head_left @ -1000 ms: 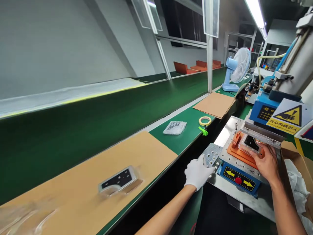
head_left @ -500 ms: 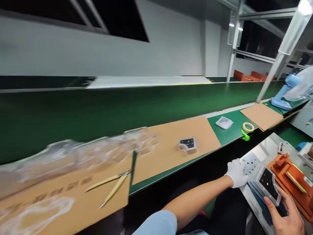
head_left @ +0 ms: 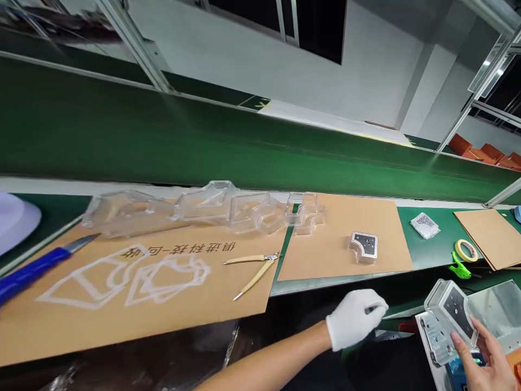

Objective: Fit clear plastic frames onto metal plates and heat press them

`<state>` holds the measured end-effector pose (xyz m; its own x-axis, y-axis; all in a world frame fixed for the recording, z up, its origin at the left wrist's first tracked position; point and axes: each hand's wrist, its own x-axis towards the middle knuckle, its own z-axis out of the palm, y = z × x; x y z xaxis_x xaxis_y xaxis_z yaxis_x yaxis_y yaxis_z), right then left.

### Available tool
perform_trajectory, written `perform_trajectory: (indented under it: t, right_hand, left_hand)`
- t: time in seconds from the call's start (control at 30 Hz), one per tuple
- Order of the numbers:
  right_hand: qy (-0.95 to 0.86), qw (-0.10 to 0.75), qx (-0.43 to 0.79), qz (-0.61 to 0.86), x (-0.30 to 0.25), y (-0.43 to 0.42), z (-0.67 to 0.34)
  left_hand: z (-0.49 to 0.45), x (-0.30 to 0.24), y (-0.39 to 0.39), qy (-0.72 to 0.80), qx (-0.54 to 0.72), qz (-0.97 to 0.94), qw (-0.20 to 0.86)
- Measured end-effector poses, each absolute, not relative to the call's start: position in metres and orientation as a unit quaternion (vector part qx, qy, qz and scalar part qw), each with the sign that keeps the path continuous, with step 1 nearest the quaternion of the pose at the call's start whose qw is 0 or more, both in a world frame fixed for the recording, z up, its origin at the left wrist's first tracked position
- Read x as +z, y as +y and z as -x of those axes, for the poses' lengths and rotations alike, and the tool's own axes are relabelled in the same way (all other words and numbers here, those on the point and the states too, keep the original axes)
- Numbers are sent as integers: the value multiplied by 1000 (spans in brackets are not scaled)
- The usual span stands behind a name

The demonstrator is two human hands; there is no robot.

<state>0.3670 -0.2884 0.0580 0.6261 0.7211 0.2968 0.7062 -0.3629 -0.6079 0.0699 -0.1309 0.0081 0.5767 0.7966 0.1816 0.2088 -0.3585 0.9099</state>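
My right hand [head_left: 484,347], bare, grips a clear plastic block with a black panel and light border [head_left: 456,309] at the lower right, above a machine's metal plate [head_left: 431,334]. My left hand [head_left: 358,317], in a white glove, hangs before the bench edge. Its fingers are curled, thumb and fingertips together, with nothing visible in them. Beyond it, a similar clear block [head_left: 364,247] lies on a cardboard sheet [head_left: 317,255]. Pale-handled pliers [head_left: 260,266] rest spread apart on the left cardboard [head_left: 163,320], near the thin whitish outline shapes [head_left: 97,277].
Clear molded plastic pieces [head_left: 203,209] line the back of the bench. A blue-handled knife [head_left: 40,271] is at far left. To the right are a plastic packet [head_left: 425,225], a tape roll [head_left: 466,251], a green-handled tool [head_left: 459,267] and stacked cardboard [head_left: 488,236].
The view has swung left, bringing the knife into sight. My gloved left hand has come away from the machine plate and the block. My right hand still holds the block.
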Motion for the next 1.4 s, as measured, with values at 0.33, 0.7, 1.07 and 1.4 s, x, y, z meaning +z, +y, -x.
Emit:
perform_trajectory:
  t: [0.33, 0.7, 1.07, 1.4]
  right_hand:
    - [-569, 290, 3, 770, 98, 70, -365]
    - [-587, 255, 36, 767, 48, 320, -347]
    - [-758, 118, 395, 506, 99, 52, -294]
    - [-754, 187, 267, 570, 80, -50, -244]
  left_hand:
    - [7, -11, -68, 557, 468, -619, 294]
    - [14, -8, -76, 560, 413, -688, 207]
    - [10, -11, -73, 547, 437, -667, 254]
    - [3, -4, -59, 500, 448, -634, 384]
